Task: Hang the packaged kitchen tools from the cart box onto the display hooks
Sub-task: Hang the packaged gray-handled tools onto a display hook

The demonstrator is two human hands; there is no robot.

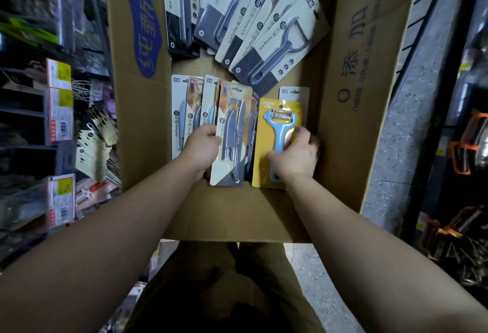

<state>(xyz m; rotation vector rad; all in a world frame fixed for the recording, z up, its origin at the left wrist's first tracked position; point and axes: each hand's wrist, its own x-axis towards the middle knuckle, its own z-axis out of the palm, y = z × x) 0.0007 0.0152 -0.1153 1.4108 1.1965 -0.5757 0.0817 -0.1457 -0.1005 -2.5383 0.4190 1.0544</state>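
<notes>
Shop shelving fills the left edge of the frame, with yellow price tags and carded goods hanging on display hooks, while a speckled floor runs down the right side. Centre frame sits an open cardboard box with blue printing on its flaps. Along the top of the box, a fan of grey-and-cream carded peelers lies overlapping, tilted toward the upper right. Below them, in the middle of the frame, stands a row of carded paring knives packed side by side. The left hand has its fingers curled round the edge of a knife pack, which sits foremost in that row and leans slightly. Just to its right, the right hand grips a yellow card holding a blue peeler, thumb over the card's face and fingers tucked behind its right edge. Another pale card peeks out behind the yellow one. Both forearms reach in from the bottom corners.
</notes>
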